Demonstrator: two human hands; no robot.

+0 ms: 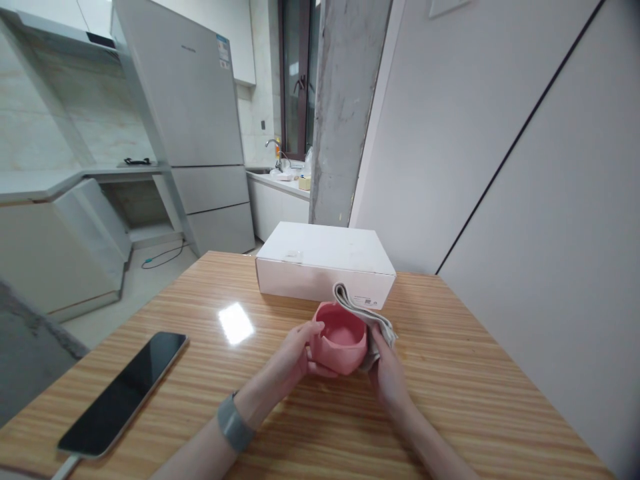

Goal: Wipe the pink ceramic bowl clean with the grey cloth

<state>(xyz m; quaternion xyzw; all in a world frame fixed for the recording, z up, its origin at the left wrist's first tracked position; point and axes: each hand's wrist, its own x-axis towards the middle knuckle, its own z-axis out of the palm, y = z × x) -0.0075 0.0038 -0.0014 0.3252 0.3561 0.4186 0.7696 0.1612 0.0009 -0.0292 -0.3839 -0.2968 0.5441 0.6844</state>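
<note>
A pink faceted bowl is tilted toward me above the wooden table, its hollow inside showing. My left hand grips its left side, thumb at the rim and fingers underneath. In my right hand is a folded grey cloth, pinched between thumb and fingers. The cloth lies against the bowl's right side and rises over its rim. Some of my right fingers are hidden behind the cloth.
Behind the bowl, a white box stands on the wooden table. A black phone with a white cable lies at the left. A white wall borders the right side. Beyond are a fridge and a sink counter.
</note>
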